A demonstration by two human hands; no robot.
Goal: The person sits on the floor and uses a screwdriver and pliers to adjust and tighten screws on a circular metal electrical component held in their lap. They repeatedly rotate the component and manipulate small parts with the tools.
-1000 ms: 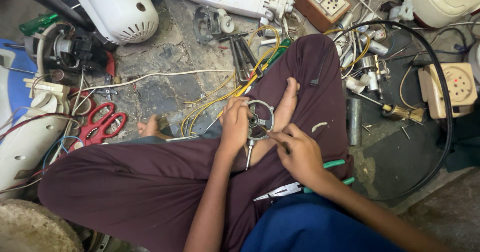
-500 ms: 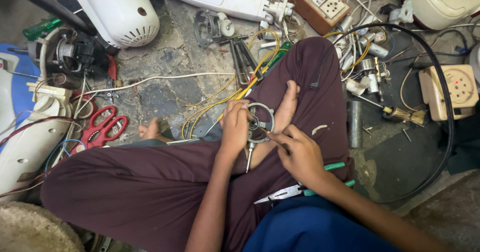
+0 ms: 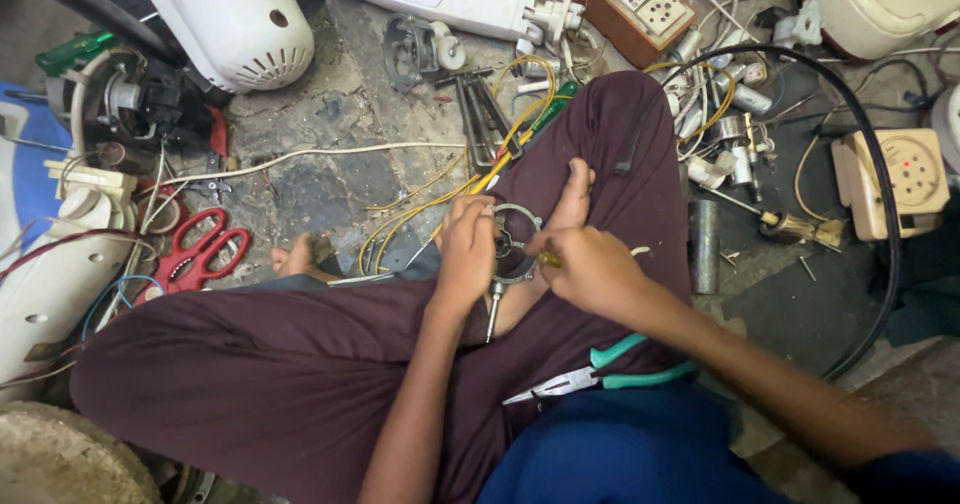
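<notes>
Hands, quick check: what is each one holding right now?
Left hand: closed on the round metal part over the lap.
Right hand: closed on a small tool with a yellowish handle, touching that part.

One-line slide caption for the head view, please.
Seated cross-legged, left hand steadies a metal ring part while right hand works it with a tool; pliers rest on the lap.

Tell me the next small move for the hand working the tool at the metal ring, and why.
Probably keep the left hand steady on the metal ring part and go on working the tool tip into it with the right hand. The ring sits between both hands over the lap, the small tool is already at its rim, and the green-handled pliers lie unused on the thigh.
</notes>
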